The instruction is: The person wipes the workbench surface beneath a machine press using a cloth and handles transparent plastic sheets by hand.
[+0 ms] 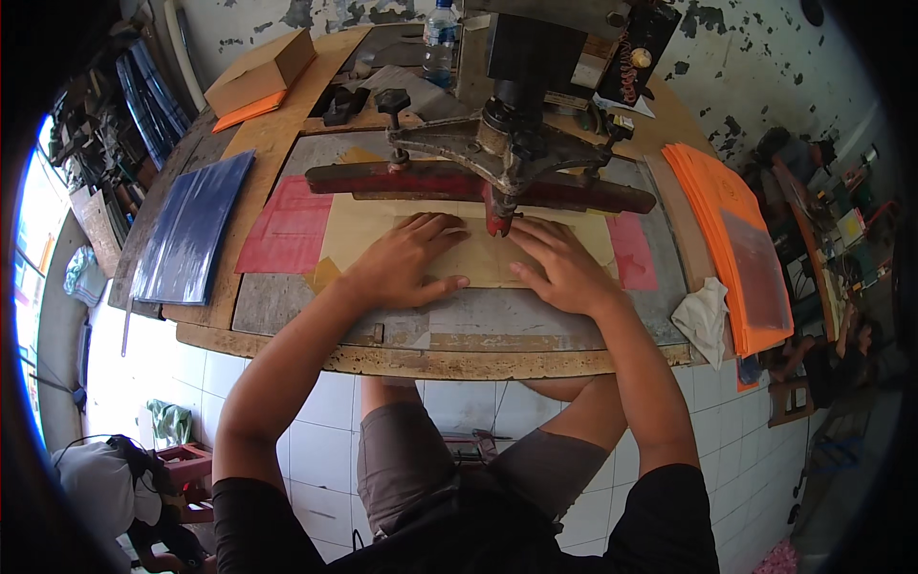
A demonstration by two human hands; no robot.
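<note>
Two empty, outspread hands on tan sheet, worn wooden table, peeling wall

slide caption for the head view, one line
Left hand and right hand on a yellowish sheet, in front of a red bar

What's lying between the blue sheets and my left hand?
The head view shows wooden tabletop, grey board, a pinkish-red sheet on it, then the tan sheet before your left hand.

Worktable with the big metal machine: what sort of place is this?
Probably a small workshop: a heavy, press-like machine overhangs the worktable, with an orange stack at its right and glossy blue sheets at its left.
</note>
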